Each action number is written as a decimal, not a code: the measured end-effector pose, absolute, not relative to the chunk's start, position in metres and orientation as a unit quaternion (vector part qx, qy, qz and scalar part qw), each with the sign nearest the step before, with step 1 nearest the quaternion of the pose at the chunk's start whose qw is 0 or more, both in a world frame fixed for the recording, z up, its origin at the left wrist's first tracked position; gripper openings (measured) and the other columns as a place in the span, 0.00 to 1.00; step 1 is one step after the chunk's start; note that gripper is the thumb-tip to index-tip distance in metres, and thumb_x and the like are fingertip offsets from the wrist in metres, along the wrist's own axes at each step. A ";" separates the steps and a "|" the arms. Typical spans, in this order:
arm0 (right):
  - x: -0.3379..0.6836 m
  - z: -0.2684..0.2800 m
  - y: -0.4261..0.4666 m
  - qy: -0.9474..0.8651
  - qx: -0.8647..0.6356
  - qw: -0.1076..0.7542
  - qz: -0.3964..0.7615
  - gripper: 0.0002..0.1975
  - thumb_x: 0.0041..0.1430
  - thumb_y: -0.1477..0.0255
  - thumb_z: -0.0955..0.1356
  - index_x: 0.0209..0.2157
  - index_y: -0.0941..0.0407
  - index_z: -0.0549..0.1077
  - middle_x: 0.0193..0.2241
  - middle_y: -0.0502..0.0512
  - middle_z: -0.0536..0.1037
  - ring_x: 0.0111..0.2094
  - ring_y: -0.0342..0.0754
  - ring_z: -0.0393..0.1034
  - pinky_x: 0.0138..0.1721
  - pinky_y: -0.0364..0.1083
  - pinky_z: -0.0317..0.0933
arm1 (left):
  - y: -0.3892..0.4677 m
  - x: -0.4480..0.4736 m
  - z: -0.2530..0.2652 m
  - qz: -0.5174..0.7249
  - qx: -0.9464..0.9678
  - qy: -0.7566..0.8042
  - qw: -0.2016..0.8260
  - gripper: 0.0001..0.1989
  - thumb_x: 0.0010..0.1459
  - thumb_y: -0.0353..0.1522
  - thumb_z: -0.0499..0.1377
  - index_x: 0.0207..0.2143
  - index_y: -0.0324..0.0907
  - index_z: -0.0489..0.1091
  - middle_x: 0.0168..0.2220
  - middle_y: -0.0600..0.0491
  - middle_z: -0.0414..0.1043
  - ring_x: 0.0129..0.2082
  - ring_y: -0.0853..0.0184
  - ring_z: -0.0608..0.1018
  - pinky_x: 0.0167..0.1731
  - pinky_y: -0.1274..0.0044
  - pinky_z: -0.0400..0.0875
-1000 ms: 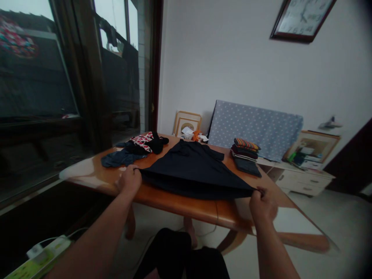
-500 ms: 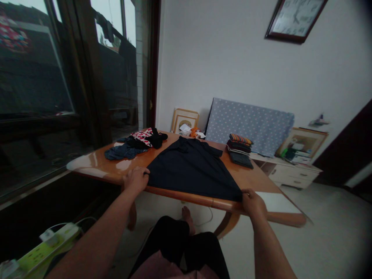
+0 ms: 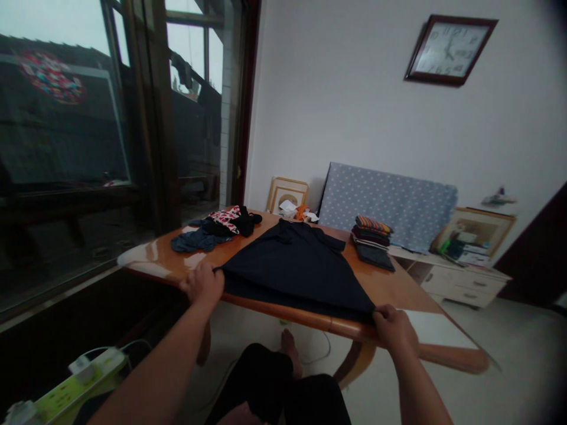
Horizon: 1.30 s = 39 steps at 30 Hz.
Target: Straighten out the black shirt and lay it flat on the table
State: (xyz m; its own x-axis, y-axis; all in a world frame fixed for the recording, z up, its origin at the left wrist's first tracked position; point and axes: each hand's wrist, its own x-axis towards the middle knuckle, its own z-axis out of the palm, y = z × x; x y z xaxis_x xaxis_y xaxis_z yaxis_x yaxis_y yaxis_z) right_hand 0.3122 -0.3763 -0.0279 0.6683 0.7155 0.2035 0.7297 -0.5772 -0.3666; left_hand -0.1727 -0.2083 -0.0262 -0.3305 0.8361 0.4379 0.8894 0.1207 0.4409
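A dark navy short-sleeved shirt (image 3: 295,265) lies spread on the wooden table (image 3: 398,295), its collar toward the far edge and its wide hem toward me. My left hand (image 3: 204,283) pinches the hem's left corner, fingers closed on the cloth. At the right corner, my right hand (image 3: 396,326) grips the hem between thumb and fingers. The upper layer of the hem is slightly raised between both hands, and a lower layer shows beneath it along the table's front edge.
Crumpled clothes (image 3: 212,230) lie at the table's left, and a folded stack of clothes (image 3: 371,242) stands at the right. A white sheet (image 3: 438,328) covers the right end. A power strip (image 3: 80,383) is at lower left. Behind stands a low drawer cabinet (image 3: 465,286).
Both hands have lifted the upper layer of the hem a little, uncovering the lower layer at the table edge. The camera view has tilted up slightly.
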 end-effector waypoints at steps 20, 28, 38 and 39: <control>0.326 -0.040 -0.372 -0.409 -0.875 0.259 0.013 0.21 0.62 0.60 0.59 0.39 0.53 0.80 0.39 0.59 0.80 0.41 0.53 0.72 0.38 0.45 0.59 | -0.236 -0.173 -0.040 -0.381 -0.621 -0.677 0.103 0.19 0.58 0.33 0.55 0.52 0.46 0.71 0.56 0.45 0.70 0.60 0.51 0.64 0.63 0.57 0.37; 0.322 -0.038 -0.369 -0.393 -0.887 0.241 0.012 0.20 0.60 0.57 0.61 0.41 0.52 0.80 0.38 0.59 0.81 0.40 0.55 0.74 0.38 0.47 0.61 | -0.226 -0.178 -0.047 -0.397 -0.510 -0.758 0.085 0.15 0.64 0.36 0.48 0.44 0.42 0.72 0.48 0.42 0.72 0.57 0.50 0.65 0.59 0.51 0.44; 0.312 -0.037 -0.363 -0.379 -0.903 0.202 0.029 0.22 0.56 0.50 0.64 0.39 0.48 0.81 0.39 0.63 0.80 0.43 0.64 0.74 0.46 0.62 0.61 | -0.232 -0.177 -0.044 -0.393 -0.563 -0.722 0.079 0.15 0.60 0.33 0.54 0.48 0.46 0.72 0.58 0.47 0.69 0.61 0.54 0.63 0.64 0.57 0.38; 0.314 -0.039 -0.361 -0.375 -0.905 0.197 0.036 0.20 0.55 0.50 0.65 0.38 0.48 0.81 0.39 0.63 0.80 0.44 0.65 0.73 0.47 0.64 0.60 | -0.230 -0.179 -0.045 -0.390 -0.565 -0.724 0.067 0.14 0.60 0.32 0.53 0.46 0.47 0.73 0.57 0.48 0.70 0.60 0.55 0.63 0.64 0.58 0.38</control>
State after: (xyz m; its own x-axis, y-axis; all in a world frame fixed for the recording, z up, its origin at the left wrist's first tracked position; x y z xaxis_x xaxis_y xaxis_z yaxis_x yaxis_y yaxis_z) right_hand 0.3139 -0.3611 -0.0394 0.7168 0.6923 0.0833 0.6642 -0.6415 -0.3837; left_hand -0.1792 -0.2303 -0.0453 -0.3521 0.7661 0.5377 0.8704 0.0567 0.4891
